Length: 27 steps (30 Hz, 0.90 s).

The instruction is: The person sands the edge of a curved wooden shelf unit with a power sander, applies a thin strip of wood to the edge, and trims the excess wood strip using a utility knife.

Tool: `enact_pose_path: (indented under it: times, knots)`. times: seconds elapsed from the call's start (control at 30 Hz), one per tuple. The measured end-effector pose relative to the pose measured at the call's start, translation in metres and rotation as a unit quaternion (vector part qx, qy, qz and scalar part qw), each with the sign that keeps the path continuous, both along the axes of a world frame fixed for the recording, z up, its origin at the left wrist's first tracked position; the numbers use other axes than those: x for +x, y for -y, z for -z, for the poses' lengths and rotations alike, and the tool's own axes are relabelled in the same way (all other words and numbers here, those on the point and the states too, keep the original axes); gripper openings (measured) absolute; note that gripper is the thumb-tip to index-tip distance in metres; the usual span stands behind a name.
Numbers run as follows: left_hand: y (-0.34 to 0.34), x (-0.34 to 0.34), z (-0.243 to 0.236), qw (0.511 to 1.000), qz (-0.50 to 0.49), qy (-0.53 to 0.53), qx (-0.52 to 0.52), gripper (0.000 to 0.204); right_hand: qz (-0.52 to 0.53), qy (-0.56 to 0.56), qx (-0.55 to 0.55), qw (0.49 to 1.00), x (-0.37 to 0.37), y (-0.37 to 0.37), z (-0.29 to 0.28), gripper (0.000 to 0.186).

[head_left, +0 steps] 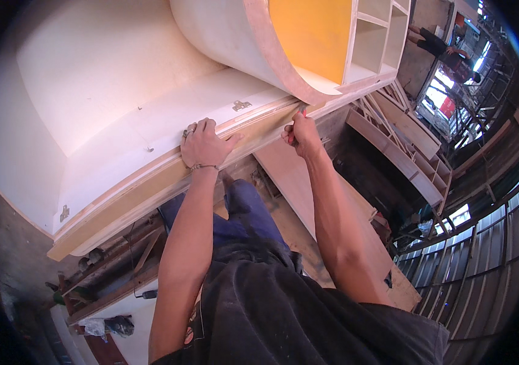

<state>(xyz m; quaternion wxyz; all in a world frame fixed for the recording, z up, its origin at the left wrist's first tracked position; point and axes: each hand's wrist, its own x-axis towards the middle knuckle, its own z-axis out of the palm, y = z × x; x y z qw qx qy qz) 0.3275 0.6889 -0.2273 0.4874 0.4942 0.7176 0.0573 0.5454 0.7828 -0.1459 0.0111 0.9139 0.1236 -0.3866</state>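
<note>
Cabinet (113, 91), cluttered workshop (472, 274), left fingers (209, 126) loose on wooden edge (138, 191), right fingers (298, 128) clenching red tool (291, 138)

I have free edge (264, 123) between the left hand (203, 147) and right hand (301, 134); just beyond the right, the curved wall (235, 45) blocks me, and a hinge (242, 106) sits past the left.

A raw-edged cabinet (144, 103), bare boards (290, 182) and corrugated metal sheeting (484, 258) show a woodworking workshop.
</note>
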Motion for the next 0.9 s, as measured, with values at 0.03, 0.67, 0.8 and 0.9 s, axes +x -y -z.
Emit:
enact_pose_path:
  times: [0.03, 0.67, 0.8, 0.9]
  knots:
    - [0.000, 0.000, 0.000, 1.000, 0.000, 0.000, -0.001, 0.070, 0.000, 0.000, -0.001, 1.000, 0.004, -0.002, 0.002, 0.031]
    - [0.002, 0.004, 0.003, 1.000, -0.002, -0.017, 0.016, 0.069, 0.007, -0.006, -0.040, 0.999, -0.015, 0.001, 0.016, 0.028]
    - [0.002, 0.006, 0.002, 0.999, -0.002, -0.021, 0.030, 0.066, -0.012, -0.024, -0.081, 0.996, -0.013, 0.013, 0.015, 0.033]
    - [0.001, 0.003, 0.000, 1.000, 0.006, -0.005, -0.027, 0.067, -0.004, -0.061, -0.051, 0.997, -0.044, 0.020, 0.011, 0.024]
